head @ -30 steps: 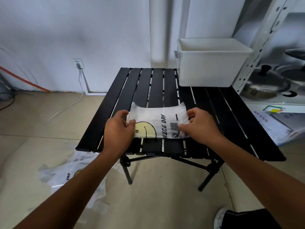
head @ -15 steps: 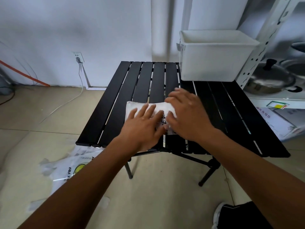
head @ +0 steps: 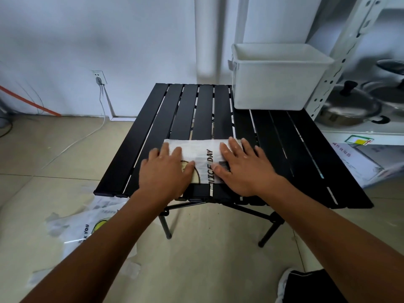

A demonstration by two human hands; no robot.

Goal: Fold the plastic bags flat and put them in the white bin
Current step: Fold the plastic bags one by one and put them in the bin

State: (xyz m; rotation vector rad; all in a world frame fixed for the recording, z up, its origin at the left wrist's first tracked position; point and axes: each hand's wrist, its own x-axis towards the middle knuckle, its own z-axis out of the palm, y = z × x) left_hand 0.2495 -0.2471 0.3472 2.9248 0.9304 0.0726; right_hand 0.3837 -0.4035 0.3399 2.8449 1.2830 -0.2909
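A folded white plastic bag (head: 202,159), printed with "NICE DAY" and a yellow smiley, lies flat near the front edge of the black slatted table (head: 153,132). My left hand (head: 165,171) presses palm-down on the bag's left part, fingers spread. My right hand (head: 242,169) presses palm-down on its right part, fingers spread over the barcode. Neither hand grips the bag. The white bin (head: 277,77) stands at the table's back right corner, its inside hidden from here.
More plastic bags (head: 87,230) lie crumpled on the tiled floor at the lower left. A white metal shelf (head: 341,51) with pots (head: 349,106) stands right of the table. A cable hangs from a wall socket (head: 99,76) at the left.
The bag was folded over toward the far side, then my hands slid apart from its middle to its two ends, flattening it.
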